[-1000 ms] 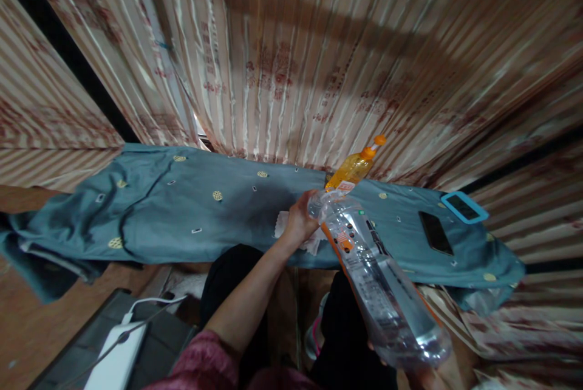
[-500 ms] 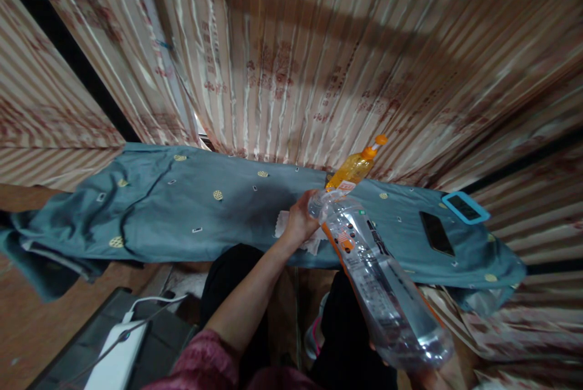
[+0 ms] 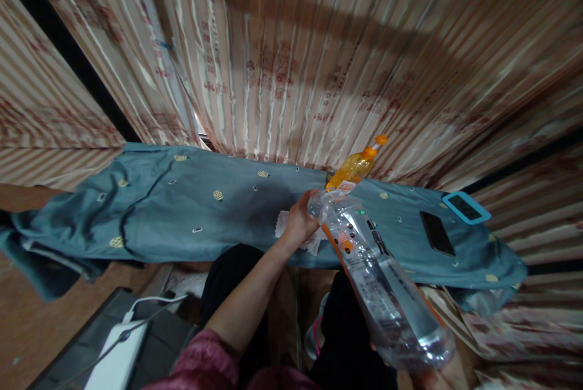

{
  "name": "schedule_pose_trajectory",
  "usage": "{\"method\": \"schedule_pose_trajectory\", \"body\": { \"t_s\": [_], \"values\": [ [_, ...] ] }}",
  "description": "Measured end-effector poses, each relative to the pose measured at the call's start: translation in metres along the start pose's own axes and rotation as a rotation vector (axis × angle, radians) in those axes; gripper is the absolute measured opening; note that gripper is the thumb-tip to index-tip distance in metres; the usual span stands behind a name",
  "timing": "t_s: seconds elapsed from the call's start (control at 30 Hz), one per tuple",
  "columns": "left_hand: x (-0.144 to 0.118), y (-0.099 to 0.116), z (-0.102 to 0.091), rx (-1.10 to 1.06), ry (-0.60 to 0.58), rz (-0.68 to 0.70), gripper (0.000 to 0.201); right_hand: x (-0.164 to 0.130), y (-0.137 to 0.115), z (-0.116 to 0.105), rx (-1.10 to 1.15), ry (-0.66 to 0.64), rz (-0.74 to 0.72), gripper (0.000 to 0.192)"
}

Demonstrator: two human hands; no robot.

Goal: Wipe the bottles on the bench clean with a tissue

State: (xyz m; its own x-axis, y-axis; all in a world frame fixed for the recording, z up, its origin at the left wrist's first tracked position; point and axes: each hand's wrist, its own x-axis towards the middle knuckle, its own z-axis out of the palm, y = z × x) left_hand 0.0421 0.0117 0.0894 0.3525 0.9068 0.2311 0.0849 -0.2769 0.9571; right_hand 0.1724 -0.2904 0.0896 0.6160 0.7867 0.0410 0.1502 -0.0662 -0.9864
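Observation:
A large clear plastic bottle [image 3: 387,280] with an orange-and-black label lies tilted across my lap side of the table, its neck toward the left. My left hand [image 3: 301,223] is closed round the neck end. Under the base, at the lower right, my right hand [image 3: 432,375] supports the bottle; most of its fingers are hidden behind the plastic. Just beyond the neck stands a smaller bottle of yellow liquid [image 3: 351,170] with an orange cap, partly covered by the clear bottle. A crumpled pale cloth [image 3: 281,221] sits beneath my left hand.
A teal patterned cloth [image 3: 237,214] covers the narrow table. On its right lie a dark phone [image 3: 437,233] and a blue-framed device [image 3: 466,207]. At lower left, a white power bank [image 3: 117,353] with cables rests on a dark surface. Pleated curtains [image 3: 282,62] hang behind.
Almost nothing differs. Both hands keep the clear bottle in nearly the same place, its base end shifted very slightly to the right.

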Motion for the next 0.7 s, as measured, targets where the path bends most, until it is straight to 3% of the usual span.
{"method": "schedule_pose_trajectory", "body": {
  "t_s": [0.33,0.7],
  "values": [
    [0.0,-0.001,0.0,0.009,0.01,0.014,0.05,-0.001,-0.008,0.01,0.069,0.055,0.013,0.106],
    [0.001,0.0,0.0,-0.009,0.0,0.011,0.049,0.008,0.021,-0.012,-0.011,0.006,-0.026,0.092]
  ]
}}
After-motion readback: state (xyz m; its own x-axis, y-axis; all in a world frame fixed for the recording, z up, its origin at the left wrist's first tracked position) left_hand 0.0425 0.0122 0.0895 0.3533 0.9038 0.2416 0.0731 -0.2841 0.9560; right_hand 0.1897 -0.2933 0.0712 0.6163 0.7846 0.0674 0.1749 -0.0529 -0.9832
